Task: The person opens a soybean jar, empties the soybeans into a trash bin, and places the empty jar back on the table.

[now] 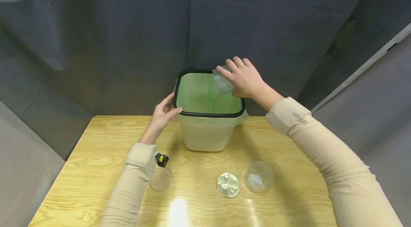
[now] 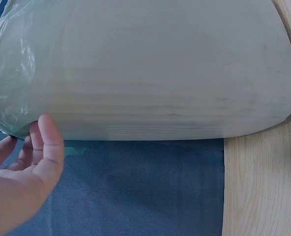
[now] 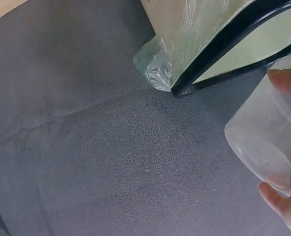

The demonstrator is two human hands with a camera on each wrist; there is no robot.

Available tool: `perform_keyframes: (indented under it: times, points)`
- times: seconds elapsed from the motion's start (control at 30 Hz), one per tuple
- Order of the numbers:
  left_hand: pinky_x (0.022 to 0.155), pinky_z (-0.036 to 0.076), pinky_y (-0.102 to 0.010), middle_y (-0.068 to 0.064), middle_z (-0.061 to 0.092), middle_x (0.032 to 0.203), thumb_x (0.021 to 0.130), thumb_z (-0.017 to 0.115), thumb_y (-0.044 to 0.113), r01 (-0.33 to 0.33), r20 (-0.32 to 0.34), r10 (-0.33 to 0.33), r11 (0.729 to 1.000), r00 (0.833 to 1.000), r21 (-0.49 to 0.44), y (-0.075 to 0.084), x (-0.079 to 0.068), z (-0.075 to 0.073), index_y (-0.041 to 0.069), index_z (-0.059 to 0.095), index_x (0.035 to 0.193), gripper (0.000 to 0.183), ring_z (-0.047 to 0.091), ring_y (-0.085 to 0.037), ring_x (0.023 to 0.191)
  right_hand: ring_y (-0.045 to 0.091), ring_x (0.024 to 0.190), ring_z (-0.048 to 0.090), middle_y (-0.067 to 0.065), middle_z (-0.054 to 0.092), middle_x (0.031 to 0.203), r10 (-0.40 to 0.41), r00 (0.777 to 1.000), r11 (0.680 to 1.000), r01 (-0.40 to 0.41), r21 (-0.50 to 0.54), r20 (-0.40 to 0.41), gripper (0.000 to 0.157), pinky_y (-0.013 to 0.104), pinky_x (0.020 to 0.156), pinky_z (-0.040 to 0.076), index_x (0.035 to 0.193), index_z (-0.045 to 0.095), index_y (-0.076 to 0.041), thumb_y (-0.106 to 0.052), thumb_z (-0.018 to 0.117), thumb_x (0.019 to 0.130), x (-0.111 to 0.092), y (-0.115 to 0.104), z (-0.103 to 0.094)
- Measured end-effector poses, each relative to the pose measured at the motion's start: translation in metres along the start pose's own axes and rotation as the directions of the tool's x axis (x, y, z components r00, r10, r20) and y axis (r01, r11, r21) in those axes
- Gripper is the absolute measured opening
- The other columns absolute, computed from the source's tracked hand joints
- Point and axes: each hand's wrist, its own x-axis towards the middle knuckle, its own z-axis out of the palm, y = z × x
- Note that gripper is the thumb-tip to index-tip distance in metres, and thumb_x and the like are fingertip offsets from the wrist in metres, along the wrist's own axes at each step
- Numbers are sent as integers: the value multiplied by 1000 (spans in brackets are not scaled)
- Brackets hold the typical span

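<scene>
A white trash can (image 1: 205,134) with a black rim and a green bag inside (image 1: 196,91) stands at the table's back edge. At the can's left side, my left hand (image 1: 163,112) grips the rim between thumb and fingers; the wrist view shows this hand (image 2: 30,172) against the folded-over bag (image 2: 13,73). Above the right part of the opening, my right hand (image 1: 245,79) holds a clear plastic cup (image 1: 222,82) tilted with its mouth toward the inside. The right wrist view shows the cup's see-through wall and base (image 3: 266,142), with nothing visible in it.
Near the table's front are a second clear cup (image 1: 258,177) with something whitish inside, a round silvery lid (image 1: 228,185) and a clear round lid (image 1: 161,179). A small black device (image 1: 162,159) is at the left wrist. Dark cloth (image 1: 128,41) hangs behind.
</scene>
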Motion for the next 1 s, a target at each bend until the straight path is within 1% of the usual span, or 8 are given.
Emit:
perform_keyframes:
  times: [0.1, 0.2, 0.27, 0.43, 0.6, 0.83, 0.9, 1.0]
  points:
    - [63, 46, -24, -18, 30, 133, 86, 57, 4, 4, 0, -4, 1000, 1000, 16, 7, -4, 3, 5, 23, 144, 68, 44, -11, 84, 40, 105, 42, 21, 46, 119, 26, 1000, 999, -26, 39, -10, 81, 48, 76, 40, 130, 40, -12, -23, 74, 57, -4, 1, -5]
    - [63, 46, -24, -19, 29, 135, 86, 57, 5, 4, 4, -4, 1000, 1000, 18, 9, -5, 4, 5, 22, 144, 67, 44, -12, 86, 40, 106, 42, 21, 46, 119, 53, 998, 996, -51, 77, -33, 82, 50, 76, 41, 129, 40, -12, -24, 74, 56, -6, 1, -13]
    - [64, 46, -24, -19, 29, 135, 86, 57, 5, 3, 5, -3, 1000, 1000, 16, 9, -5, 4, 5, 22, 144, 67, 43, -12, 87, 40, 105, 43, 21, 47, 118, 78, 995, 990, -69, 126, -69, 83, 50, 75, 41, 127, 41, -11, -25, 76, 54, -8, 1, -20]
    - [65, 47, -26, -20, 28, 134, 86, 56, 4, 3, 1, -3, 1000, 1000, 15, 9, -5, 3, 5, 22, 144, 67, 43, -14, 87, 38, 101, 46, 18, 49, 114, 142, 978, 950, -90, 300, -153, 85, 50, 76, 42, 125, 44, -7, -27, 81, 51, -14, -2, -35]
    - [63, 47, -24, -20, 27, 136, 86, 56, 4, 6, -2, -6, 1000, 1000, 4, 8, -4, 2, 5, 23, 144, 67, 41, -15, 90, 35, 102, 47, 16, 51, 116, 178, 972, 912, -105, 397, -153, 87, 49, 79, 41, 126, 45, -8, -29, 81, 50, -19, -6, -42]
    - [63, 46, -22, -19, 26, 138, 86, 56, 4, 3, 2, -3, 1000, 1000, 1, 7, -4, 0, 5, 22, 144, 67, 41, -15, 90, 33, 108, 46, 13, 52, 119, 241, 962, 841, -141, 521, -127, 90, 48, 84, 41, 127, 44, -11, -31, 84, 48, -27, -16, -48]
    - [63, 46, -22, -19, 26, 136, 87, 56, 5, -1, 5, 1, 1000, 1000, 3, 8, -4, 0, 5, 22, 144, 67, 41, -15, 89, 32, 110, 45, 12, 51, 120, 263, 959, 813, -159, 561, -109, 91, 49, 82, 42, 128, 44, -13, -32, 84, 48, -30, -19, -51]
    - [62, 45, -21, -19, 27, 134, 87, 56, 5, -7, 10, 6, 1000, 1000, 4, 8, -4, -1, 5, 21, 144, 67, 42, -13, 88, 30, 111, 44, 10, 50, 122, 289, 954, 757, -176, 630, -81, 93, 50, 80, 43, 129, 43, -13, -32, 86, 49, -36, -24, -53]
